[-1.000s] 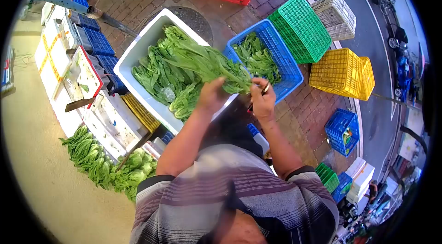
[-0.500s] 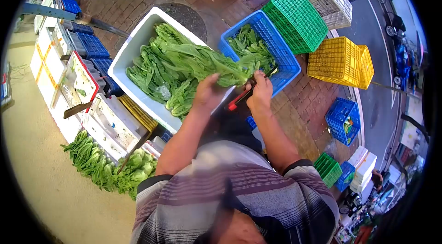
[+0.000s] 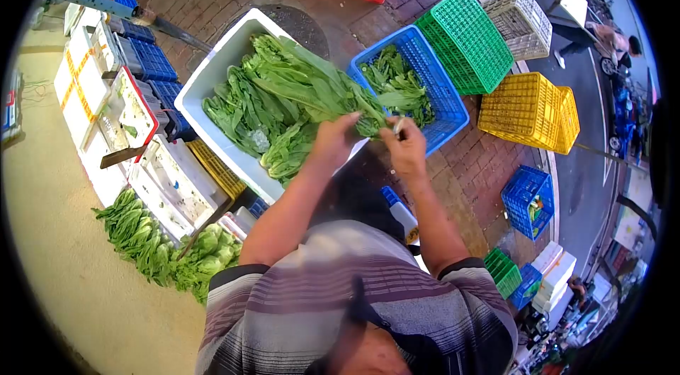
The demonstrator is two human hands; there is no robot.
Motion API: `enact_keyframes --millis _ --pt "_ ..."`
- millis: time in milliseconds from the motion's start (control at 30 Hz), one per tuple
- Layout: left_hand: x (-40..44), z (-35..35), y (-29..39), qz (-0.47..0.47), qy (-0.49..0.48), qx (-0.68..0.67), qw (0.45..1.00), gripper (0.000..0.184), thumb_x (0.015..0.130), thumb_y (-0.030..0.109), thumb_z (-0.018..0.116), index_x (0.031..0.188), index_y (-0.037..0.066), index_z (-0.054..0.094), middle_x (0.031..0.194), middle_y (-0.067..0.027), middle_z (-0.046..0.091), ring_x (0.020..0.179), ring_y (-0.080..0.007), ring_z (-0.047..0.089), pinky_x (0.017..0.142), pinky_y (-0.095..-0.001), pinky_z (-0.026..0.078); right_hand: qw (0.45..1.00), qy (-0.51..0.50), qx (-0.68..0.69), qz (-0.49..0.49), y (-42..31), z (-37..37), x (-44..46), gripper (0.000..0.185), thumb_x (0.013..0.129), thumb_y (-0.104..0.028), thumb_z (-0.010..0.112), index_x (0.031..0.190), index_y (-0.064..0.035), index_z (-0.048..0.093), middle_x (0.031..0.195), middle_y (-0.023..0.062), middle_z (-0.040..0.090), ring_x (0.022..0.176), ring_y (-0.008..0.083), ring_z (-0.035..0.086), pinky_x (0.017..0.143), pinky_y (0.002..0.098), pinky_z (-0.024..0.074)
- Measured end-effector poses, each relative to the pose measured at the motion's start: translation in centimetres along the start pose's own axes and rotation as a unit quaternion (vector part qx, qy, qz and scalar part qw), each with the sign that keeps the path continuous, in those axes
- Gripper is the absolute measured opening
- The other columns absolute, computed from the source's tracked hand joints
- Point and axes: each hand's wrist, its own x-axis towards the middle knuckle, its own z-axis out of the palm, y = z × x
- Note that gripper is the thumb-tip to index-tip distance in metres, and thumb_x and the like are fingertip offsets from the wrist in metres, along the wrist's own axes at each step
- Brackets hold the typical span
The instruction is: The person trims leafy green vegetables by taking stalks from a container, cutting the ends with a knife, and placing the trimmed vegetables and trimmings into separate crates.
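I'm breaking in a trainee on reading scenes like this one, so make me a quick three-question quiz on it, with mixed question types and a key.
1. Multiple choice: what does the left hand hold?
A) a red crate
B) a bunch of leafy greens
C) a foam lid

2. True or false: leaves lie in the blue crate beside the large white box.

3. Fill in: the crate standing between that blue crate and the off-white crate is ______.

Key:
1. B, gripped near the stem end.
2. True.
3. Green: the green crate stands between them.
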Motion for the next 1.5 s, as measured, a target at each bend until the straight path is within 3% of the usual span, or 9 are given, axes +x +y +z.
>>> enact_keyframes --millis 233,400,533,600,667,733,900,1100,1500 --pt "-0.2 -1.5 0.1 -0.028 0.007 -0.010 1.000 0.042 0.092 0.012 0.065 0.130 -0.003 0.054 0.124 -0.0164 0.064 0.113 -0.0328 0.062 0.101 -0.0517 0.051 0.960 0.109 0.103 0.236 -0.7 -0.4 0.6 0.013 0.094 -0.015 0.066 0.091 -0.0035 0.062 0.067 0.0001 0.055 0.055 0.0063 0.047 0.055 0.0271 0.0450" --pt "0.2 -1.3 0.7 -0.002 0.005 -0.071 0.997 0.042 0.095 0.017 0.064 0.131 -0.001 0.053 0.127 -0.0172 0.062 0.117 -0.0341 0.061 0.102 -0.0549 0.050 0.869 0.234 0.329 0.285 2.7 -2.6 2.3 0.031 0.095 -0.022 0.063 0.115 0.0016 0.056 0.091 0.0083 0.066 0.056 0.0094 0.051 0.055 0.0298 0.0519" --pt "0.1 0.1 1.0 0.005 -0.014 -0.002 1.000 0.045 0.096 0.023 0.065 0.132 0.000 0.052 0.128 -0.0160 0.061 0.115 -0.0333 0.062 0.100 -0.0547 0.051 0.949 0.097 0.111 0.279 0.1 -2.1 1.4 0.055 0.094 -0.021 0.065 0.142 -0.0023 0.047 0.121 0.0140 0.063 0.073 0.0107 0.060 0.060 0.0270 0.0499" --pt "0.5 0.0 0.7 -0.029 -0.006 0.047 0.998 0.043 0.098 0.024 0.063 0.132 0.001 0.050 0.128 -0.0152 0.060 0.110 -0.0300 0.064 0.094 -0.0501 0.054 0.997 -0.032 0.044 0.046 3.3 -0.3 0.1 0.055 0.093 -0.020 0.067 0.142 -0.0041 0.048 0.118 0.0119 0.064 0.073 0.0098 0.060 0.061 0.0249 0.0489" --pt "0.6 0.9 1.3 -0.059 -0.018 0.081 0.995 0.046 0.097 0.029 0.064 0.132 0.003 0.050 0.125 -0.0139 0.062 0.101 -0.0283 0.068 0.083 -0.0448 0.058 0.995 -0.086 0.022 0.033 3.6 0.6 0.1 0.053 0.093 -0.020 0.067 0.140 -0.0038 0.049 0.111 0.0095 0.064 0.070 0.0094 0.060 0.061 0.0243 0.0485" --pt "0.9 0.3 1.7 -0.069 -0.026 0.083 0.994 0.046 0.096 0.031 0.067 0.131 0.005 0.052 0.124 -0.0140 0.063 0.103 -0.0307 0.067 0.089 -0.0477 0.056 0.965 -0.064 0.045 0.249 1.5 0.4 0.7 0.048 0.094 -0.019 0.068 0.136 -0.0014 0.052 0.100 0.0069 0.065 0.064 0.0096 0.058 0.058 0.0250 0.0485" --pt "1.0 -2.3 1.2 -0.080 0.085 0.134 0.984 0.047 0.093 0.035 0.070 0.128 0.008 0.054 0.120 -0.0130 0.064 0.102 -0.0304 0.067 0.087 -0.0473 0.054 0.879 0.024 0.312 0.359 1.6 0.4 1.1 0.035 0.097 -0.023 0.065 0.122 -0.0047 0.050 0.077 0.0041 0.055 0.045 0.0149 0.048 0.051 0.0368 0.0527" --pt "1.6 -1.6 -1.2 -0.113 -0.118 -0.047 0.985 0.042 0.096 0.027 0.066 0.128 0.002 0.056 0.120 -0.0147 0.066 0.105 -0.0293 0.066 0.094 -0.0447 0.052 0.798 -0.009 0.386 0.463 -2.1 0.9 0.2 0.027 0.097 -0.026 0.065 0.109 -0.0053 0.053 0.071 0.0042 0.054 0.045 0.0154 0.049 0.048 0.0363 0.0518" --pt "1.6 -3.0 -1.7 -0.057 -0.006 0.066 0.996 0.030 0.095 0.017 0.067 0.118 0.000 0.061 0.105 -0.0121 0.068 0.094 -0.0249 0.067 0.085 -0.0419 0.055 0.985 -0.045 -0.006 0.168 1.0 1.1 -0.9 0.013 0.092 -0.015 0.067 0.089 -0.0025 0.065 0.071 -0.0035 0.056 0.064 0.0042 0.046 0.057 0.0233 0.0366"
